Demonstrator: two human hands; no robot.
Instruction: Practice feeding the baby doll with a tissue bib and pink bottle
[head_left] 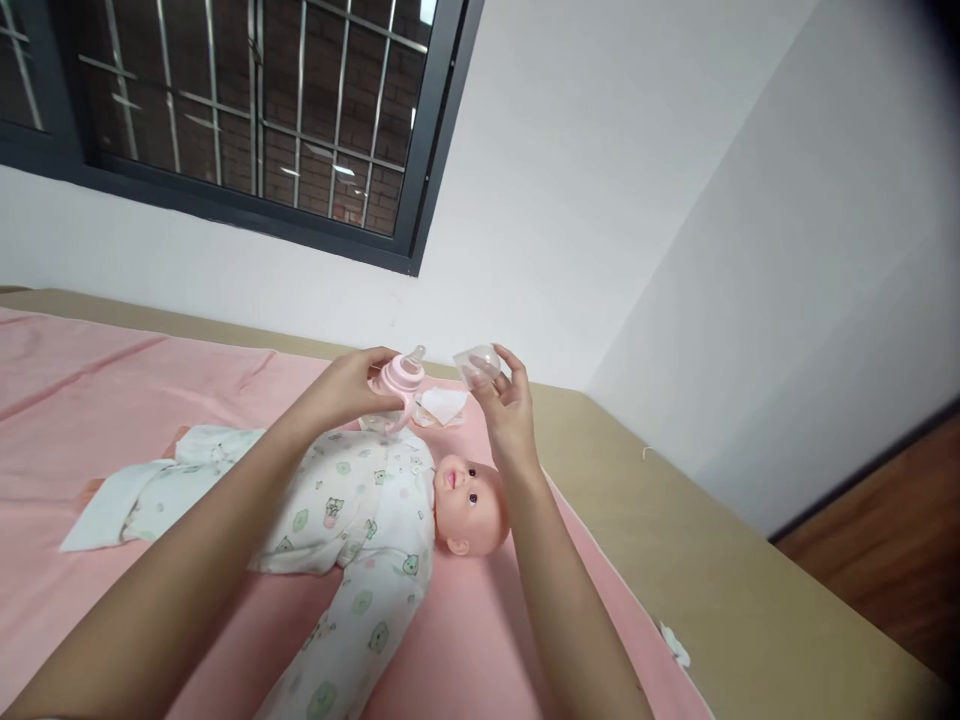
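Note:
My left hand is wrapped round a baby bottle with a pink collar and handle, its clear teat uncovered and pointing up. In my right hand is a clear dome-shaped bottle cap, pinched between thumb and fingers and tilted, a short way right of the teat. Below both hands a baby doll lies on its back in white pyjamas with green bear prints. Its head is beside my right wrist.
A pink cloth covers much of the wooden table. Behind the bottle lies a packet with white tissue. A small white scrap rests at the cloth's right edge. A white wall and barred window stand behind.

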